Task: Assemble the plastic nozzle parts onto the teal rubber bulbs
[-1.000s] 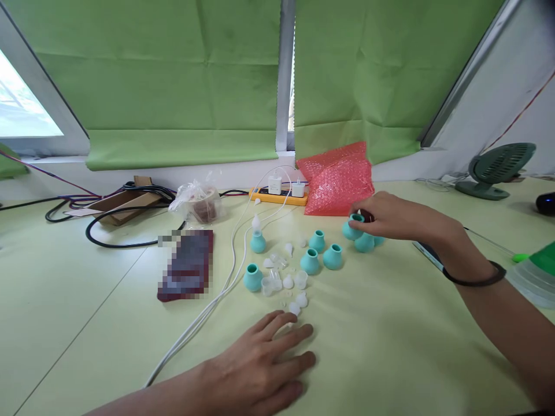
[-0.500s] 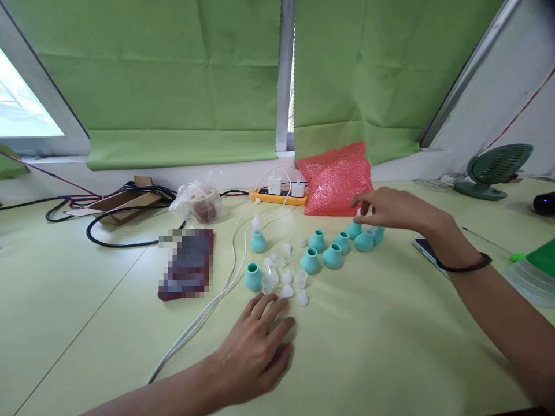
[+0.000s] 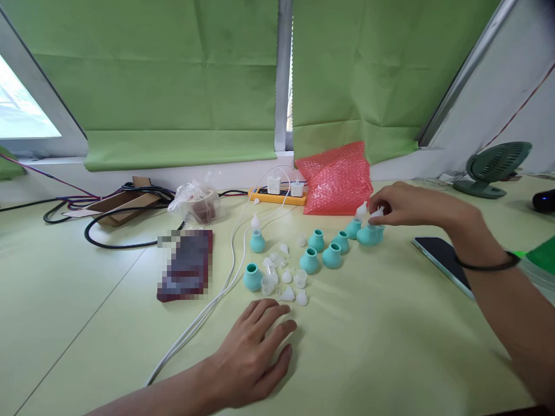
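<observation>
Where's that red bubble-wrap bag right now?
In the head view, the red bubble-wrap bag sits at the back of the table, right of centre, between the yellow power strip and the person's right hand.

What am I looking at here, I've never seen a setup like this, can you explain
There's no machine: a person is working bare-handed. Every picture comes from one camera worn on their head, looking forward and down. On the table stand teal bulbs, some topped with white tips, among loose white and clear pieces. The right hand pinches a white tip on one bulb; the left hand is open beside the loose pieces, with nothing visible in it.
</observation>
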Tool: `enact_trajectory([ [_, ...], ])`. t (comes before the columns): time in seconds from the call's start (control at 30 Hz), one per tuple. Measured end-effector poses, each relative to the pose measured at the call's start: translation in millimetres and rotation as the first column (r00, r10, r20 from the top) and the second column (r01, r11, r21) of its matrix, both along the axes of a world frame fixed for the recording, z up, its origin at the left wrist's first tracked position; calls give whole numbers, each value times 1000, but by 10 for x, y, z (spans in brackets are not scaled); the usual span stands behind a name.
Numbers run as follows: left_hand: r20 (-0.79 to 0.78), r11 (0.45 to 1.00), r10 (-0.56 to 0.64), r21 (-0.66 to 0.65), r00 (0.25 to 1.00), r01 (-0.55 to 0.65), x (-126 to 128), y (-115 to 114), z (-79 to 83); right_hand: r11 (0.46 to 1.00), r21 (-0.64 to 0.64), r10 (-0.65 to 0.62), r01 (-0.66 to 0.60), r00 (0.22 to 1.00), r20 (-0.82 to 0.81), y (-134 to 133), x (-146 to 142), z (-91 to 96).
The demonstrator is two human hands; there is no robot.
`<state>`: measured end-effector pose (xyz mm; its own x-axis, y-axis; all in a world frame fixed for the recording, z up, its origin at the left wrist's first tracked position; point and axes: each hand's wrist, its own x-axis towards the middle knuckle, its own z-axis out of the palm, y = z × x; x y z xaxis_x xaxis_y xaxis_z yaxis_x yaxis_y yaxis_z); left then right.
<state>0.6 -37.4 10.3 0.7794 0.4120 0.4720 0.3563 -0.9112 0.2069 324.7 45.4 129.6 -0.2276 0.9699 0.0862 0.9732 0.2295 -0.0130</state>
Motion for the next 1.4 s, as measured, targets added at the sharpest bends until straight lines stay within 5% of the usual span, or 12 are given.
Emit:
enact_trajectory([
  [0.1,92,996,-11,-88,996,19,-33,-13,-1,984,112,155,-138,976,-154,-324,-197,206],
  [0.2,207,971,3,-233,978,46,-80,-27,-14,876,259,476,-407,817,-324,-606,-497,245],
  [0.33,317,901,20,-417,948,120,-143,-50,-40,654,248,731,-715,511,-453,-779,-1000,-45],
  [0.4,308,885,51,-455,950,100,-158,-62,-51,594,281,777,-754,447,-443,-788,-1207,-251],
  [0.63,236,797,260,-599,936,-71,-64,4,34,477,484,876,-734,442,-193,-683,-1399,-610],
  [0.83,269,556,365,-831,891,23,0,87,12,391,647,866,-654,500,-17,-623,-1389,-691],
  [0.93,276,388,472,-918,837,84,19,86,-2,337,705,839,-624,539,75,-576,-1384,-743],
  [1.03,303,487,476,-872,826,39,16,69,34,373,731,805,-571,592,51,-464,-1369,-822],
  [1.23,332,579,506,-815,797,-28,-3,64,72,642,560,698,-524,701,-145,-195,-1324,-971],
  [1.4,307,555,547,-830,779,-63,30,90,27,617,618,731,-487,645,-222,-175,-1340,-970],
])
